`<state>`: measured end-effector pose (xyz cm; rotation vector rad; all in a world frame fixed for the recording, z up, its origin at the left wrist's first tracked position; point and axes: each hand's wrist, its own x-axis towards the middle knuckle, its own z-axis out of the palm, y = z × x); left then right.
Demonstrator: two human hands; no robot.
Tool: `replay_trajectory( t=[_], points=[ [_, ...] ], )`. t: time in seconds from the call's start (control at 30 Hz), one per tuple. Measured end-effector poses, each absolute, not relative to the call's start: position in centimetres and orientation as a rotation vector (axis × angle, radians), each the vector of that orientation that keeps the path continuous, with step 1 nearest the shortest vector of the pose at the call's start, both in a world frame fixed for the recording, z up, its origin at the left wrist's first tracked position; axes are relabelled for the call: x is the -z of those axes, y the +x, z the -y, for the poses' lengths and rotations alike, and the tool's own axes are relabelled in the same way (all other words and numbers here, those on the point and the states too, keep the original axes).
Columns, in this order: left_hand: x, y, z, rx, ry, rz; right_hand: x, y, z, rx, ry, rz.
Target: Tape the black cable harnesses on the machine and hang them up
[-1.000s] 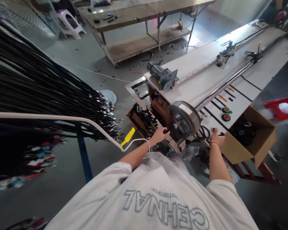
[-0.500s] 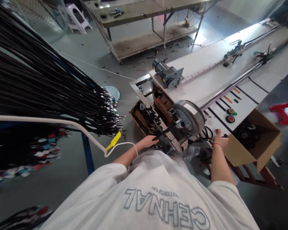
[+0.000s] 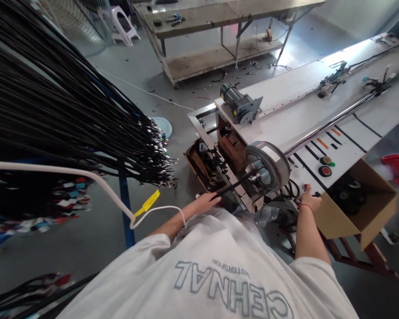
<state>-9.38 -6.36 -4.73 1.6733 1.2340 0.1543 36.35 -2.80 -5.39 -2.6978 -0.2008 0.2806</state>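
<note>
My left hand is closed around the end of a black wire harness. From there the harness runs taut up to a round tape-wrapping wheel at the near end of the bench. My right hand rests at the bench's front edge, one digit on a red button and the others spread to the side. Its fingers are partly hidden, and nothing shows held in it. Beyond the wheel sits a grey motor.
A long white bench extends to the upper right, with tape rolls on it. An open cardboard box stands right of my right hand. Many black harnesses hang at left. A white cable crosses beside my left arm.
The view has shifted, so the bench and wheel appear slightly farther right. My left hand still holds the harness, and my right hand stays at the red button.
</note>
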Motion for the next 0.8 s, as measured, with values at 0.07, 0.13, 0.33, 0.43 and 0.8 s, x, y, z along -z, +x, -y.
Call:
replay_trajectory(
  t=[0.07,0.13,0.33,0.43,0.8],
  points=[
    [4.5,-8.6,6.0,-0.258,1.653,-1.214,5.2,36.3,2.8,-0.283,-2.702,0.206],
    [4.3,-7.7,5.5,-0.331,1.639,-1.213,5.1,36.3,2.8,-0.278,-2.696,0.21],
    [3.1,-5.2,3.3,-0.46,1.62,-1.226,4.9,36.2,2.8,-0.291,-2.674,0.208],
    [2.4,-4.1,2.4,-0.49,1.642,-1.195,5.0,36.3,2.9,-0.296,-2.692,0.228],
    [2.5,0.1,0.6,-0.472,1.601,-1.111,5.2,36.4,2.9,-0.281,-2.667,0.201]
  ],
)
